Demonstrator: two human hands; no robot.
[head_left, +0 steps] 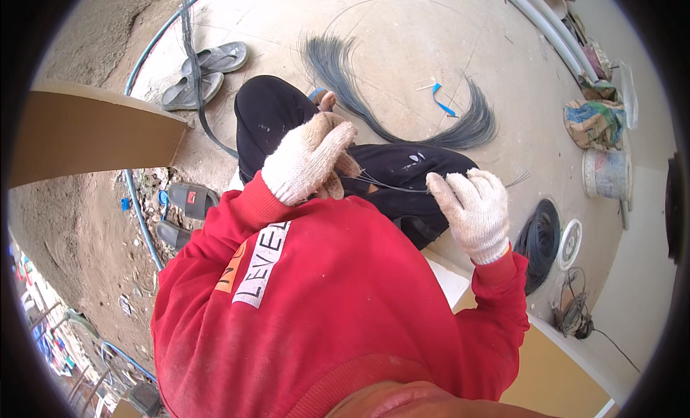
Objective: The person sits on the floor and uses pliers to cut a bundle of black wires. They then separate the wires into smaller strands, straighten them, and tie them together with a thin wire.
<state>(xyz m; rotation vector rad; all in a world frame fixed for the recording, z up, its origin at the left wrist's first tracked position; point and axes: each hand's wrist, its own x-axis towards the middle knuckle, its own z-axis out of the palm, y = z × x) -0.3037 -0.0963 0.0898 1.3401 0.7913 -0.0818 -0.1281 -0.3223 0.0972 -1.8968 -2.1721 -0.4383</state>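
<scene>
My left hand, in a whitish knitted glove, is closed above my lap with its fingers bent together. A few thin grey wires stretch from it to my right hand, also gloved, which grips them with curled fingers. The loose wire ends stick out past the right hand. Under the wires lie my legs in black trousers. Just beyond them a thick bundle of cut grey wire curves across the floor, its ends fanned out.
Another wire bundle lies by grey flip-flops at far left. A blue strip rests on the tiles. At right are a dark wire coil, a white ring and a bucket. A blue hose edges the floor.
</scene>
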